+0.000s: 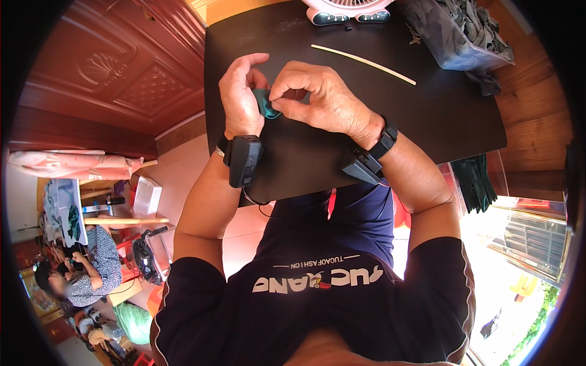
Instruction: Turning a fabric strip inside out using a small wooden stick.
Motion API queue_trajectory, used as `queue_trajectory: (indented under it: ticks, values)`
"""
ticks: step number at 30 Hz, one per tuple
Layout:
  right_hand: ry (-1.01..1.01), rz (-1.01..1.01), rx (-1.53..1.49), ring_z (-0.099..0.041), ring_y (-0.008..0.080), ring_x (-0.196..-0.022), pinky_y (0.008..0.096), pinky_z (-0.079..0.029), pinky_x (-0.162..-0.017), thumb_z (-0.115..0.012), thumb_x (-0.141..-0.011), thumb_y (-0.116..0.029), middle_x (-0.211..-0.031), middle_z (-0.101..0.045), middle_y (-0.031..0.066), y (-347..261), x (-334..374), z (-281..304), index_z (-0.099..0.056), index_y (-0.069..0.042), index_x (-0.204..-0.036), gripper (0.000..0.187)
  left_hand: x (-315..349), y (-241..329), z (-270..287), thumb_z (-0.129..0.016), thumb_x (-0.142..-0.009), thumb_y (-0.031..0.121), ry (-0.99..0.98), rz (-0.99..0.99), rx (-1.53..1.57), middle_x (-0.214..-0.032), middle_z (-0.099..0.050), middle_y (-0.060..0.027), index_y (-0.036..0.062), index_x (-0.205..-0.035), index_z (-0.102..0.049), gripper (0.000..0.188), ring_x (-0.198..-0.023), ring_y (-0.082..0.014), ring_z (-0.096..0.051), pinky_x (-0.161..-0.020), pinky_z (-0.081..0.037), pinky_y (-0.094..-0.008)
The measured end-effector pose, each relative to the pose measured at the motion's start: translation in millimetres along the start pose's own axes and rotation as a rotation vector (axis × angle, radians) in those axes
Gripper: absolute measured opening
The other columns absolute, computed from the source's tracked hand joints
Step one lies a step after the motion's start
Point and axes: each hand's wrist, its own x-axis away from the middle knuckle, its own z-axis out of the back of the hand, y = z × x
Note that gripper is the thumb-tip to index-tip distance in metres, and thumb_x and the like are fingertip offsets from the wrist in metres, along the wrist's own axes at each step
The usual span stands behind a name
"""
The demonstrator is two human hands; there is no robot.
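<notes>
Fingers (pixel 294 109) of the right hand (pixel 326 96): thumb and index finger closed in a pinch on the edge of a small green fabric piece (pixel 265 104). The left hand (pixel 239 94) stands upright beside it with fingers partly curled; the piece rests against its palm side, but whether these fingers grip it cannot be told. The piece is raised above the worktop (pixel 421 119), toward its left edge. Status: handling is in progress; the piece is in hand and not yet set down. Its final form cannot be judged, since the fingers cover part of it. No completed piece can be identified on the worktop. A pale, narrow strip (pixel 366 61) lies apart from both hands, near the far edge, and is not in use. A fan (pixel 348 12) stands at the far edge; a clear bin (pixel 455 58) of grey fabric pieces (pixel 467 24) occupies the far right corner.
</notes>
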Motion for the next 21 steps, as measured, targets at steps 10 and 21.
queue_trajectory:
  ticks: [10, 21]
  values:
    - [0.055, -0.123, 0.017, -0.063, 0.0192, -0.067, 0.0311, -0.051, -0.059, -0.072, -0.07, -0.009, -0.081, -0.061, 0.0069, 3.6, -0.1, -13.7, -0.063, -0.007, -0.084, 0.016, -1.5, -4.8, 0.1, -0.034, -0.095, 0.045, 0.002, 0.207, 0.25, -0.055, -0.043, 0.0, -0.0062, -0.101, -0.062, 0.058, -0.052, -0.0099, -0.037, -0.053, -0.031, -0.0238]
    - [0.22, 0.026, 0.246, -0.061, 0.0299, -0.068, 0.0358, -0.051, -0.06, -0.064, -0.073, -0.008, -0.078, -0.06, 0.0084, 4.2, -5.1, -1.5, -0.058, -0.007, -0.079, 0.009, 1.5, -7.6, -13.2, -0.036, -0.096, 0.043, -0.021, 0.189, 0.172, -0.054, -0.042, 0.0016, -0.0038, -0.089, -0.06, 0.053, -0.05, -0.0088, -0.036, -0.051, -0.031, -0.0239]
